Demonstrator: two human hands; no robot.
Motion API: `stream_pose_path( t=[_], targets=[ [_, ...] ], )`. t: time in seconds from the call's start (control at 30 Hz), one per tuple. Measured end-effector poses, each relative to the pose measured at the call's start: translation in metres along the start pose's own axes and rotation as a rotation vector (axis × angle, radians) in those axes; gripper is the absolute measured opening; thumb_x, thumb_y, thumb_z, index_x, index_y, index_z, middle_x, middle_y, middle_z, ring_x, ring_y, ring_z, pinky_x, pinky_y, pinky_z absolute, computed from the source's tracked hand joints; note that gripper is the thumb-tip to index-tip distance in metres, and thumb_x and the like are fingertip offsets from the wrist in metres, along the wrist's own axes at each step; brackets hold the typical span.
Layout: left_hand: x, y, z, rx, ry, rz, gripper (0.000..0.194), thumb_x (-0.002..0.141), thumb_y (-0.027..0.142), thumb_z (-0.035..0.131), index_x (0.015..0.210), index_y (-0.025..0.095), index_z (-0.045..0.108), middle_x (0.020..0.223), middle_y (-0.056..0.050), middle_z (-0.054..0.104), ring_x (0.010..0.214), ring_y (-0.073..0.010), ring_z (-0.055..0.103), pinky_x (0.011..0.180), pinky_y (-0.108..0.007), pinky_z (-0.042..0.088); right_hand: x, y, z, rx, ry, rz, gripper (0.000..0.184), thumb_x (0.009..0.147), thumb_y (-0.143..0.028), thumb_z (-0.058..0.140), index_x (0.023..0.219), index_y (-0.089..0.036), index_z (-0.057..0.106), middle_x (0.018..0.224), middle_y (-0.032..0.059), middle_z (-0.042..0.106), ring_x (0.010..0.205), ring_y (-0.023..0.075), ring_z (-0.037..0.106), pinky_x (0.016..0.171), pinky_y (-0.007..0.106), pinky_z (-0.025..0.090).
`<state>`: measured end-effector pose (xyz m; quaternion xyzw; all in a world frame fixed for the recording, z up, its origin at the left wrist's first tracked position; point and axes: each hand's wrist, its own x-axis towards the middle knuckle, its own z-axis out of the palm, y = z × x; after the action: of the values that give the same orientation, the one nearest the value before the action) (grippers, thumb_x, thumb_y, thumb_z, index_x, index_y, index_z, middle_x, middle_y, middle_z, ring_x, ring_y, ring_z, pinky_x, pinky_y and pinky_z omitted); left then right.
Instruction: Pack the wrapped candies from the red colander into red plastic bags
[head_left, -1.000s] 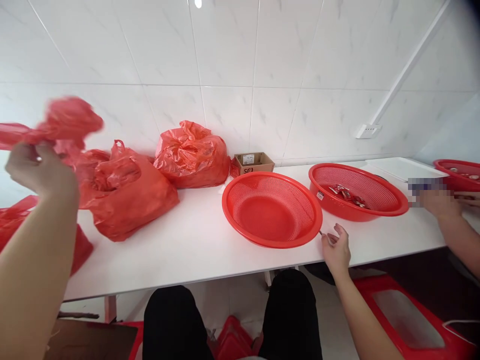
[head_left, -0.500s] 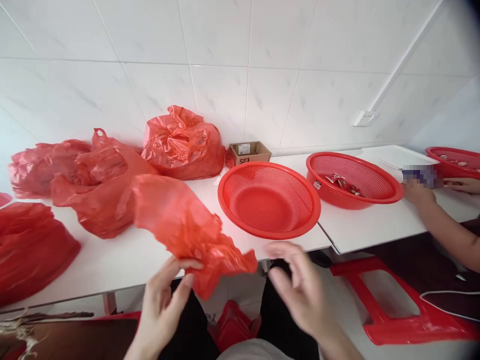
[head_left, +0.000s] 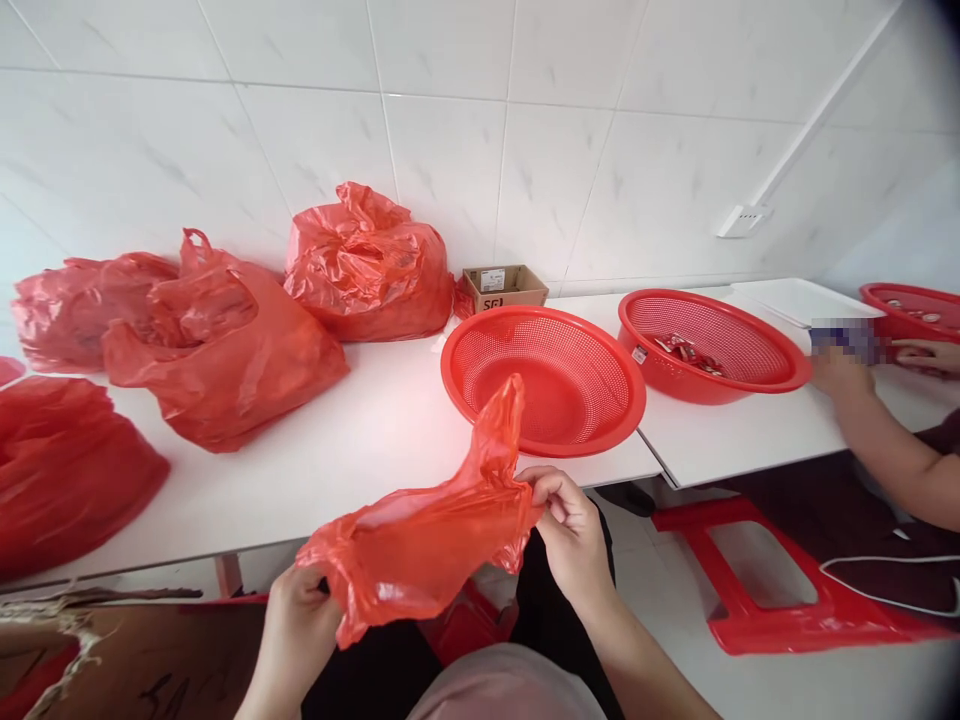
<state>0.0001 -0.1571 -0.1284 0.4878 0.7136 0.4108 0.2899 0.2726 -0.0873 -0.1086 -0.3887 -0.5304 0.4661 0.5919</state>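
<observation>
Between the bulging red plastic handled bag [head_left: 255, 375] and the round red perforated plastic basket [head_left: 600, 400], we have a bare lane of white counter [head_left: 382, 420], stopped at the back by a knotted red plastic bag [head_left: 375, 275]. The thin crumpled red plastic sheet [head_left: 420, 555] stretched between our left hand [head_left: 296, 620] and right hand [head_left: 574, 540] bars the front. The second red perforated plastic basket [head_left: 739, 345] leaves us little gap beside the first; before it, room runs to a co-worker's bare forearm [head_left: 892, 430].
</observation>
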Motion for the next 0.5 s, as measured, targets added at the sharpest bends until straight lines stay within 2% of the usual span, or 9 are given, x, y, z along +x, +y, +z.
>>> stream_pose_path(
  t=[0.1, 0.17, 0.23, 0.3, 0.37, 0.43, 0.5],
  targets=[
    [0.001, 0.015, -0.003, -0.047, 0.138, -0.003, 0.020, 0.077, 0.041, 0.061, 0.079, 0.023, 0.068, 0.096, -0.006, 0.072, 0.099, -0.0323, 0.066, 0.088, -0.040, 0.054, 0.001, -0.002, -0.003, -0.021, 0.043, -0.049, 0.016, 0.083, -0.017, 0.062, 0.072, -0.023, 0.052, 0.095, 0.0030, 0.066, 0.091, 0.0188, 0.063, 0.079, 0.029, 0.051],
    [0.000, 0.027, -0.006, -0.141, 0.226, -0.032, 0.028, 0.082, 0.047, 0.060, 0.094, 0.023, 0.066, 0.112, -0.006, 0.069, 0.113, -0.0311, 0.061, 0.100, -0.040, 0.049, -0.003, -0.002, -0.004, -0.095, 0.059, -0.106, 0.015, 0.085, -0.014, 0.058, 0.075, -0.023, 0.053, 0.099, 0.0041, 0.065, 0.097, 0.0195, 0.062, 0.083, 0.030, 0.050],
    [-0.003, 0.034, -0.009, -0.268, 0.244, -0.004, 0.036, 0.086, 0.050, 0.058, 0.109, 0.023, 0.061, 0.124, -0.007, 0.064, 0.121, -0.0298, 0.057, 0.102, -0.040, 0.048, -0.008, -0.002, -0.004, -0.180, 0.032, -0.160, 0.015, 0.086, -0.010, 0.055, 0.077, -0.023, 0.054, 0.101, 0.0047, 0.064, 0.098, 0.0191, 0.062, 0.083, 0.030, 0.048],
    [-0.006, 0.034, -0.006, -0.339, 0.144, 0.107, 0.044, 0.088, 0.048, 0.058, 0.125, 0.025, 0.055, 0.136, -0.008, 0.058, 0.126, -0.0283, 0.054, 0.101, -0.038, 0.050, -0.014, -0.001, -0.002, -0.218, -0.031, -0.180, 0.017, 0.085, -0.006, 0.053, 0.079, -0.022, 0.055, 0.101, 0.0045, 0.064, 0.095, 0.0179, 0.062, 0.083, 0.030, 0.047],
    [-0.009, 0.029, 0.005, -0.272, -0.066, 0.237, 0.052, 0.086, 0.043, 0.062, 0.135, 0.029, 0.051, 0.144, -0.007, 0.052, 0.130, -0.0279, 0.052, 0.103, -0.038, 0.048, -0.018, -0.002, 0.002, -0.178, -0.083, -0.154, 0.019, 0.084, -0.004, 0.051, 0.079, -0.022, 0.054, 0.100, 0.0038, 0.063, 0.093, 0.0169, 0.062, 0.082, 0.029, 0.046],
    [-0.012, 0.024, 0.024, -0.117, -0.286, 0.318, 0.056, 0.083, 0.039, 0.067, 0.136, 0.031, 0.052, 0.145, -0.007, 0.052, 0.132, -0.0284, 0.050, 0.108, -0.039, 0.044, -0.019, -0.003, 0.006, -0.101, -0.099, -0.088, 0.020, 0.083, -0.003, 0.049, 0.079, -0.022, 0.053, 0.098, 0.0031, 0.062, 0.092, 0.0162, 0.061, 0.081, 0.028, 0.046],
    [-0.016, 0.024, 0.046, -0.020, -0.452, 0.329, 0.048, 0.086, 0.036, 0.064, 0.133, 0.030, 0.057, 0.138, -0.008, 0.059, 0.123, -0.0270, 0.057, 0.103, -0.038, 0.047, -0.020, -0.007, 0.008, -0.045, -0.110, -0.026, 0.019, 0.082, -0.004, 0.050, 0.079, -0.022, 0.053, 0.095, 0.0024, 0.062, 0.089, 0.0156, 0.060, 0.080, 0.027, 0.046]
  ],
)
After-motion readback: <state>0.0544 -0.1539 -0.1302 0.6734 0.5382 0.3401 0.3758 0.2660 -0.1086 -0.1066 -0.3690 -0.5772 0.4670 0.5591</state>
